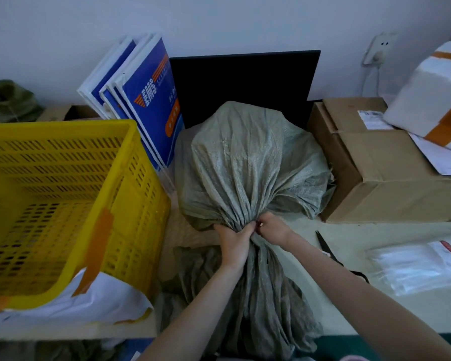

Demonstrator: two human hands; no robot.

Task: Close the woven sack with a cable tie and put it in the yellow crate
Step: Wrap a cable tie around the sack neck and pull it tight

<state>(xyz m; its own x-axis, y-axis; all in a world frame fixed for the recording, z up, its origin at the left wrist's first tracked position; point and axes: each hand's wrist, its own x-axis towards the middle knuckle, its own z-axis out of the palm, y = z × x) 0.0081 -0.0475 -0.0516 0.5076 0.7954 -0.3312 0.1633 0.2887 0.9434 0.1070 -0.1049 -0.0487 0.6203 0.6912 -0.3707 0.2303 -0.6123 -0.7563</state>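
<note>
Here, the woven sack (248,162) lay filled on the bench (349,235), its body bulging away from the person and its neck gathered into a tight bunch toward the near edge; the loose mouth fabric trailed down over the bench front. Left hand (235,242) was clenched round the gathered neck from the left; right hand (272,227) pinched the same bunch from the right, fingertips of both touching at the constriction. No cable tie could be made out there: hidden by the hands or not on yet, cannot tell which. Judged progress: neck gathered, i.e. step 1 under way; tie not confirmed fastened; transfer not begun. The yellow crate (130,162) stood just beside the sack on the left, w/ no sack in it, only orange tape on its wall. To the right, scissors (327,247) lay near the right forearm, w/ clear plastic bags (417,267) beyond and a cardboard box (380,178) behind.
</note>
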